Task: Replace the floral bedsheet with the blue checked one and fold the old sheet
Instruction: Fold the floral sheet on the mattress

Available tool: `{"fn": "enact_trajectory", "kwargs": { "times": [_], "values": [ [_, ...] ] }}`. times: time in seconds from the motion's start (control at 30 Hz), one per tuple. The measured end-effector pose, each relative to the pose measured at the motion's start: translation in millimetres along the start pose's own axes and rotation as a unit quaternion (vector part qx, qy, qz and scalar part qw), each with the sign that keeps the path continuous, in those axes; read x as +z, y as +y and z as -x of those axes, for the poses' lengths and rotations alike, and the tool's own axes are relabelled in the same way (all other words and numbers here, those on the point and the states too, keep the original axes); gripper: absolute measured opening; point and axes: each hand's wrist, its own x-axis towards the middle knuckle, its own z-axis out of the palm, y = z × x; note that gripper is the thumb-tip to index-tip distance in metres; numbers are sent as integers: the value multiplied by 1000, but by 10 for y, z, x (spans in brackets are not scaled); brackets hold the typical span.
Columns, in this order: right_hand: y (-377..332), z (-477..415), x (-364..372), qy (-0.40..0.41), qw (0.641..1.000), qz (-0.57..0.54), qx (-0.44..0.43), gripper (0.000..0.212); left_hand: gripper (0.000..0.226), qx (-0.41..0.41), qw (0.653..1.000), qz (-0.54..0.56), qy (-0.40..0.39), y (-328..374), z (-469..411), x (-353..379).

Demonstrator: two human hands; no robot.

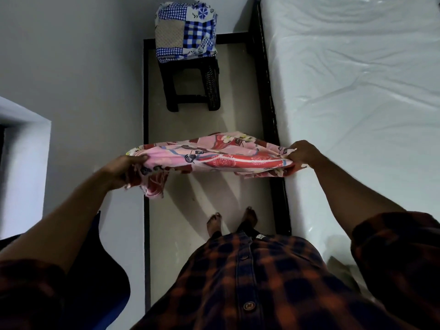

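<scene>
"Gripping the floral sheet (214,156) at both ends, you hold it stretched in the air on the near side of the stool (190,91). Your left hand (128,170) is fisted round one bunched end and your right hand (302,153) pinches the other."

"And the risk?"

"A loose tail hangs below your left hand. It could drag on the floor or skew the fold. The blue checked sheet (185,32) lies folded on the stool, and the mattress (357,91) to the stool's right is bare, so that step is not yet done."

The person wears a dark blue and orange checked shirt (238,289), round brown buttons (249,306) down the front, sleeves (392,248) stopping near the elbows, feet (214,225) bare.
</scene>
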Motion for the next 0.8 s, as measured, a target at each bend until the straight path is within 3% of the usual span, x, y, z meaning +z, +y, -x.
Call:
{"fn": "enact_trajectory", "kwargs": {
  "times": [0.07, 0.13, 0.17, 0.2, 0.27, 0.3, 0.37, 0.43, 0.57, 0.63, 0.73, 0.8],
  "values": [
    [18, 64, 78, -10, 998, 43, -39, 55, 45, -30, 999, 21, 19, -148, 10, 106],
    [-131, 303, 75, -26, 997, -58, -32, 40, 29, -76, 996, 24, 34, -288, 34, 179],
    [-151, 321, 121, -38, 984, -170, -23, 32, 36, -97, 994, 16, 44, -360, 42, 193],
    [-143, 333, 172, -61, 949, -308, 0, 29, 50, -109, 993, 1, 54, -429, 28, 159],
    [-139, 392, 251, -88, 839, -536, 36, 42, 74, -110, 989, -43, 83, -581, -39, 50],
    [-135, 413, 287, -78, 802, -590, 48, 49, 78, -99, 990, -48, 88, -656, -77, 3],
    [-142, 449, 357, -41, 769, -635, 56, 58, 74, -67, 991, -62, 96, -704, 30, 96],
    [-153, 510, 411, -33, 767, -639, 43, 69, 61, -31, 992, -55, 105, -775, 99, 156],
    [-182, 602, 483, -65, 784, -616, 27, 74, 78, 2, 995, -77, 58, -1041, 104, -5],
    [-161, 580, 545, -95, 775, -624, 34, 81, 69, -15, 994, -96, 44, -1149, 160, -47],
    [-216, 568, 570, -147, 762, -626, 82, 45, 51, -53, 988, -130, 56, -1308, 186, -47],
    [-307, 597, 561, -194, 770, -594, 129, 38, 44, -76, 984, -152, 60, -1393, 174, -31]
  ]
}}
